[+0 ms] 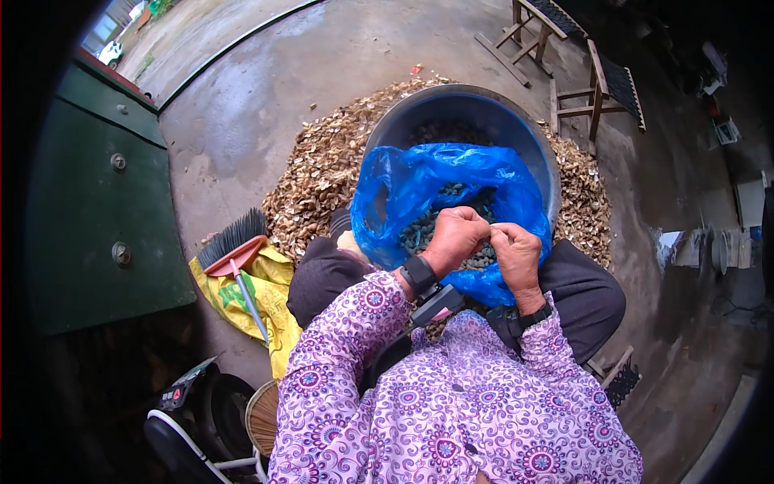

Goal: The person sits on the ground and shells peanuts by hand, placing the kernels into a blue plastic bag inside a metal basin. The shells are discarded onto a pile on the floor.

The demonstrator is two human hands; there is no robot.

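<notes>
Over an open blue plastic bag (375, 185), my left hand (458, 235) and my right hand (518, 256) meet at the fingertips. Both are closed in a pinch, and whatever is between the fingers is too small or hidden to name. Inside the bag lie many small grey-green pieces (415, 234), partly covered by my left hand. The bag sits at the near side of a large round metal basin (542, 145), between my knees. Dark small pieces (451, 133) show on the basin's bottom beyond the bag.
Heaps of pale brown shells (322, 165) surround the basin on the concrete floor. A broom (234, 262) lies on a yellow sack (282, 306) at left, near a green metal cabinet (105, 202). Folding stools (598, 89) stand at the far right.
</notes>
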